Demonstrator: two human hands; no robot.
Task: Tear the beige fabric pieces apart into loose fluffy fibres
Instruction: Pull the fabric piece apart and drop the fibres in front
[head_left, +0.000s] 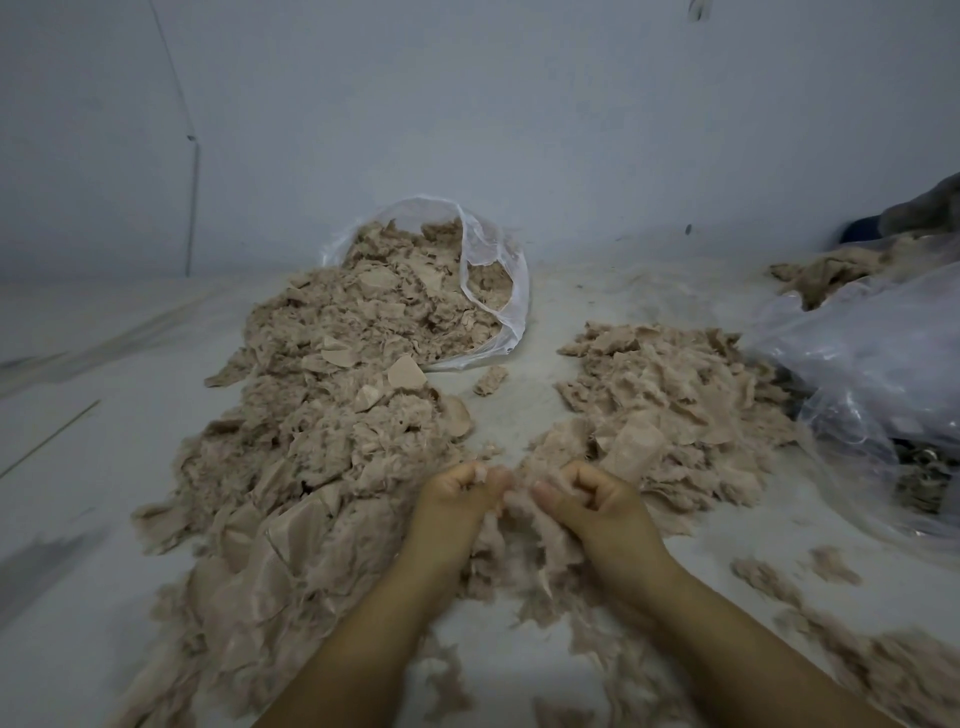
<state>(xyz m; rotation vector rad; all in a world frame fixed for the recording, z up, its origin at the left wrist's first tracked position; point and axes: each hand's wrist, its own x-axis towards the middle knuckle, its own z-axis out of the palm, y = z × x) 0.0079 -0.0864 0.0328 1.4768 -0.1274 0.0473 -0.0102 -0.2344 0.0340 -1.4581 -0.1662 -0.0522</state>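
Observation:
My left hand and my right hand are close together above the floor, fingers curled, both pinching one tuft of beige fabric between them. Fluffy fibres hang from it down between my wrists. A long heap of beige fabric pieces and fluff runs from the left of my hands up to a clear plastic bag lying open on its side. A second, flatter heap lies just beyond my right hand.
A crumpled clear plastic bag lies at the right, with more beige material behind it. Loose fluff is scattered at the lower right. A pale wall closes the back. The floor between the heaps is dusty.

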